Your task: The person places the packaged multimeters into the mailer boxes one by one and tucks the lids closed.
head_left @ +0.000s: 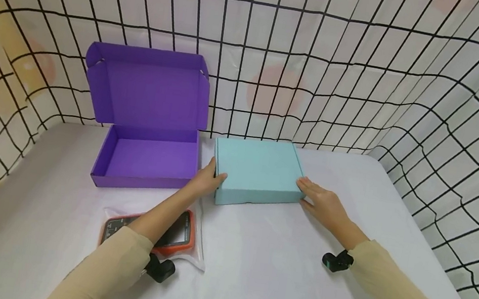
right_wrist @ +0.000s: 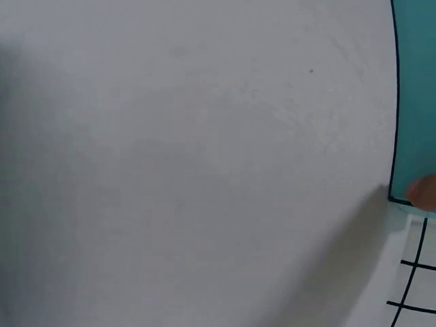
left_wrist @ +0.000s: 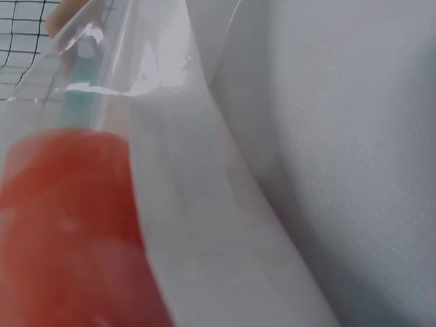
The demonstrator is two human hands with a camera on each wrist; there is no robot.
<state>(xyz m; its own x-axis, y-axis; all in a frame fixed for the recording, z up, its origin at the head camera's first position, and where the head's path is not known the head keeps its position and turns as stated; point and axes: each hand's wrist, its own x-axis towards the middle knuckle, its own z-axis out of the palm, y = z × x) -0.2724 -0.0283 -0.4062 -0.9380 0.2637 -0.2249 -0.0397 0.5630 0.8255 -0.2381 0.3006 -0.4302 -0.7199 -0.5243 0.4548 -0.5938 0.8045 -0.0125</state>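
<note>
A closed light blue cardboard box (head_left: 259, 170) sits at the back of the table, slightly turned. My left hand (head_left: 205, 180) holds its left end, thumb at the front corner and fingers along the side. At the other end, my right hand (head_left: 325, 205) grips the front right corner, fingers over the top edge and thumb lower down. Just left of it stands an open purple box (head_left: 146, 158) with its lid raised. A red-orange and black device (head_left: 187, 234) in a clear plastic bag (head_left: 198, 258) lies under my left forearm, partly hidden by it.
Black wire mesh (head_left: 245, 45) rises behind the boxes and along both sides, with pale sheeting beyond it. A white cloth (head_left: 259, 270) covers the table. In the left wrist view, the clear bag (left_wrist: 197, 191) fills much of the frame.
</note>
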